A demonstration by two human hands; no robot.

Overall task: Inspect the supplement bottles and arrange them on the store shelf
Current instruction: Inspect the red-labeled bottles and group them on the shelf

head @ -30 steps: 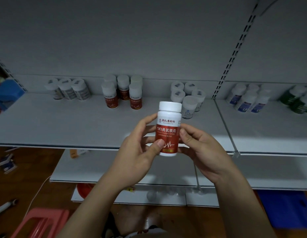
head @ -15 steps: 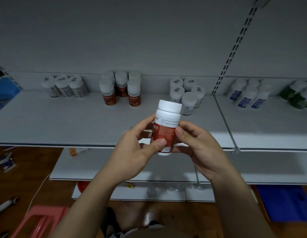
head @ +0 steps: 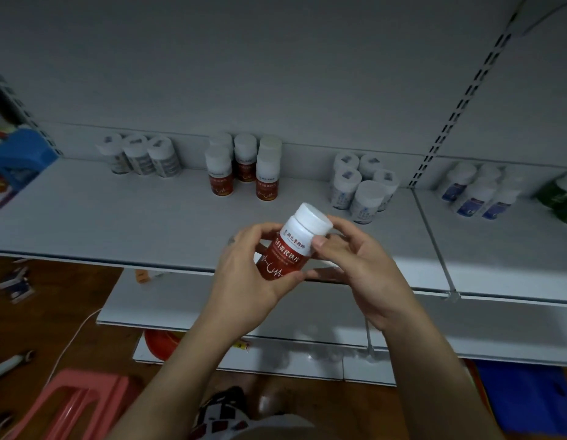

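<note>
Standing upright along the back of the store shelf (head: 117, 223), sorted by label into clusters, likely to keep each kind together and facing outward: at far left three grey-labelled bottles (head: 139, 155), then a red-labelled cluster (head: 244, 168). In front of and below that, held out over the shelf's front edge and clear of its surface: the supplement bottle (head: 285, 252) under inspection, same red label, white cap (head: 313, 219), apparently bound for the red-labelled cluster. Gripped low on the body by the left hand (head: 250, 281), fingers curled behind and thumb across the base of the label, probably to carry the weight while leaving the print readable. Steadied near the neck by the right hand (head: 361, 271), thumb pressed on the shoulder just under the cap and fingers curved round the far side, seemingly to turn it for a look. Long axis tilted, base down-left toward the left palm, cap up and to the right, away from the wearer and toward the shelf back; label front turned to the camera. Further right, a cluster of white bottles with pale blue labels (head: 359, 188), upright; in the next bay, blue-labelled bottles (head: 478, 192), then dark green bottles (head: 558, 198) at the edge of view, print too dim to read
</note>
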